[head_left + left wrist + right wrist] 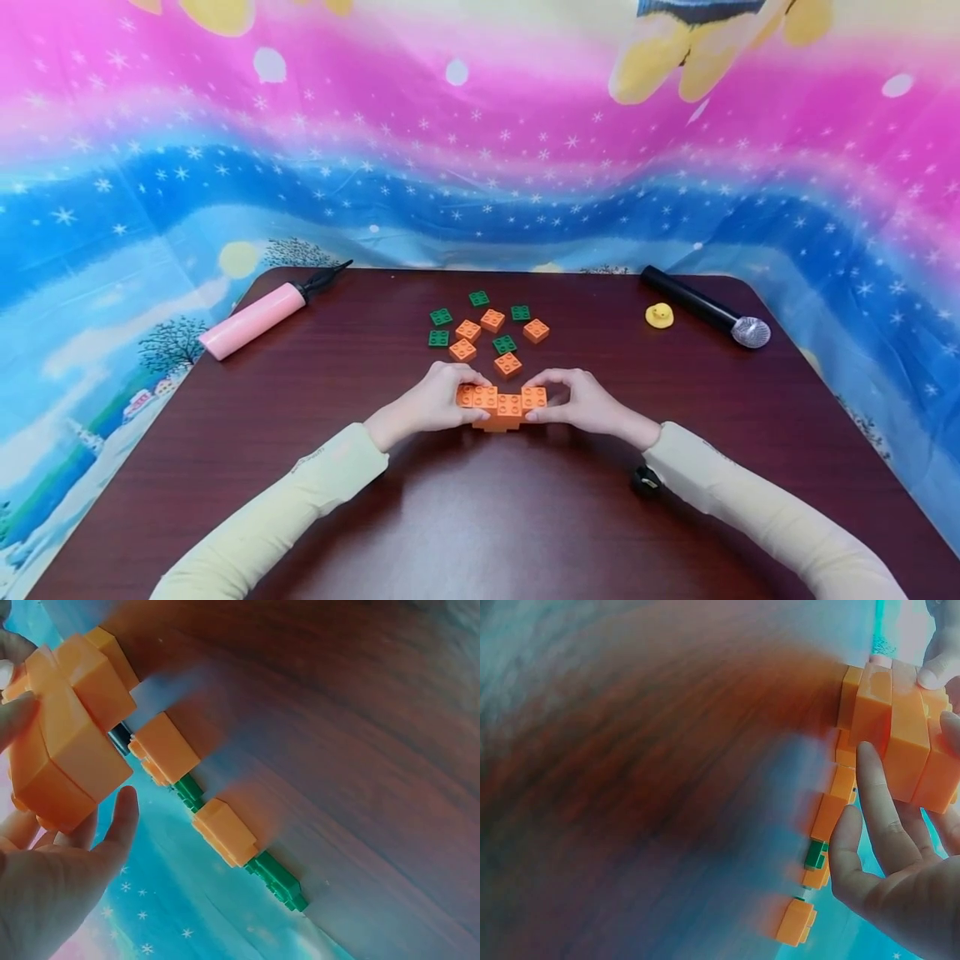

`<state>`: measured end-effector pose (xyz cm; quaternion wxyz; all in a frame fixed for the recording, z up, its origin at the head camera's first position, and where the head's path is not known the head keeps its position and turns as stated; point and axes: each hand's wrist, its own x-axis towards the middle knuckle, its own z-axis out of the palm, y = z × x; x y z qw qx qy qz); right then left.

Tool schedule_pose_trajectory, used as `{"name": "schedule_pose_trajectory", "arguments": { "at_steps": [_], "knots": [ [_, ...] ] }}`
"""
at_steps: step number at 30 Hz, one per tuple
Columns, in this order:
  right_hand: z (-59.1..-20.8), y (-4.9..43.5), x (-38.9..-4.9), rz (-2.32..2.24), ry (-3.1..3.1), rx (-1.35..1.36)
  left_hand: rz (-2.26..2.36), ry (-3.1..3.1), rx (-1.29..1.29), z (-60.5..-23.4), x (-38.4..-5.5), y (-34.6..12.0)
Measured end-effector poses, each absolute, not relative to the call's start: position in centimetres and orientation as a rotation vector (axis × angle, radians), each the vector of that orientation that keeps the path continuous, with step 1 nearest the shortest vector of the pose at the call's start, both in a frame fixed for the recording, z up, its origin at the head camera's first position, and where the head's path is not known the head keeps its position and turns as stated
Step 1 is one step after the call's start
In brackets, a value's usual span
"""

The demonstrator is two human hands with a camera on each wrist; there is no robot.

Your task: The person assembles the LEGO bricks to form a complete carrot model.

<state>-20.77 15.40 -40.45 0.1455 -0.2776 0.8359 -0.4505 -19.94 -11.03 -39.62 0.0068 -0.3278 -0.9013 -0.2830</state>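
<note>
A joined block of orange toy building bricks (509, 406) is held between both hands near the middle of the table. In the head view it is wide on top and narrower at the bottom. My left hand (433, 398) grips its left end with thumb and fingers, and my right hand (581, 402) pinches the brick at the right end. In the left wrist view the orange block (82, 727) hides part of the fingers. The right wrist view shows the stepped underside of the block (907, 742), with two fingers of the right hand (900, 877) extended beneath.
Behind the hands lie several loose orange bricks (507, 364) and several flat green bricks (441, 317). A pink hand pump (255, 319) lies at the back left. To the back right are a yellow toy duck (659, 315) and a black microphone (701, 304). A patterned cloth (480, 183) hangs behind the table.
</note>
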Motion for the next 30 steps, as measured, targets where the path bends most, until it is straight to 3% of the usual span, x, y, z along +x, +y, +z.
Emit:
{"name": "schedule_pose_trajectory", "arguments": {
  "at_steps": [10,19,30],
  "knots": [
    [-40.6,14.9,-20.9,-1.296,2.408,-0.839,-0.903,-2.788,-1.098,-40.5,-20.0,-11.7],
    [-40.0,15.1,-21.2,-1.212,2.412,-0.833,-1.098,-2.798,-1.002,-41.5,-20.0,-11.8],
    [-39.4,15.2,-25.5,-1.191,2.526,-0.771,-1.127,-2.783,-0.99,-41.6,-20.2,-11.5]
  ]
}}
